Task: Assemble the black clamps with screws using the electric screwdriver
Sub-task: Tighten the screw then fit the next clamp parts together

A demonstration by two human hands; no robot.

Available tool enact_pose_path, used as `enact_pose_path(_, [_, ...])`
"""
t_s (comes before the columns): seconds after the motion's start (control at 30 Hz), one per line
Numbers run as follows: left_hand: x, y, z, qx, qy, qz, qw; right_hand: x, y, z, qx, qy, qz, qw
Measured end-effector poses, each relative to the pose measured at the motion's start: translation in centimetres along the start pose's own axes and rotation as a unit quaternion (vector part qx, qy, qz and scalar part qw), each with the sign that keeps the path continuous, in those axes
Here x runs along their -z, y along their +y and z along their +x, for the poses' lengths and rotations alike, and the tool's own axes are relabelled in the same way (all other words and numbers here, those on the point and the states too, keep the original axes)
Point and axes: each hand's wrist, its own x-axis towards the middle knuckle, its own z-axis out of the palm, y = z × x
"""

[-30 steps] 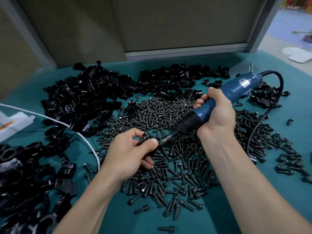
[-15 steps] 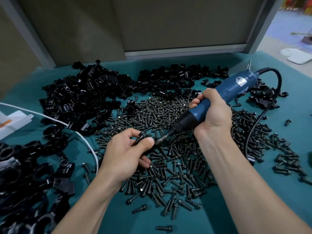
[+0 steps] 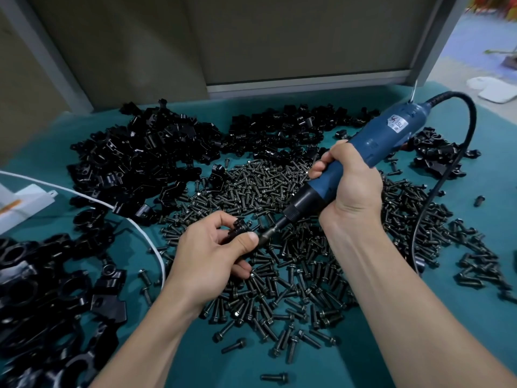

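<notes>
My left hand (image 3: 212,256) pinches a small black clamp (image 3: 238,229) between thumb and fingers, just above the spread of black screws (image 3: 293,264). Gripped in my right hand (image 3: 352,186) is the blue electric screwdriver (image 3: 372,144), tilted down to the left. Its bit tip (image 3: 265,234) meets the clamp beside my left thumb. The screw at the bit is hidden by my thumb.
Heaps of black clamps lie at the back left (image 3: 140,163), along the back (image 3: 285,127) and at the near left (image 3: 42,298). The teal table (image 3: 419,345) carries them. A white cable (image 3: 134,219) crosses the left side. The screwdriver's black cord (image 3: 436,191) loops at the right.
The screwdriver has tilted a little more upright and both hands have shifted slightly left and down in view. The bit stays against the clamp in my left hand.
</notes>
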Motion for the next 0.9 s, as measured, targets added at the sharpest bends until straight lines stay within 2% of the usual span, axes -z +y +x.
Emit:
enact_pose_path(0.17, [-0.15, -0.01, -0.27, -0.025, 0.010, 0.024, 0.999, -0.03, 0.13, 0.00, -0.002, 0.007, -0.005, 1.000])
enact_pose_path(0.33, [-0.03, 0.28, -0.18, -0.027, 0.034, -0.036, 0.998, 0.10, 0.02, 0.15, -0.015, 0.043, 0.015, 0.999])
enact_pose_path(0.53, [-0.07, 0.26, -0.37, -0.020, 0.031, -0.046, 0.998, -0.22, -0.17, -0.26, -0.001, 0.015, 0.002, 1.000])
enact_pose_path(0.9, [-0.04, 0.68, -0.50, -0.019, 0.015, -0.063, 0.998, -0.51, -0.49, -0.56, -0.006, 0.019, 0.006, 1.000])
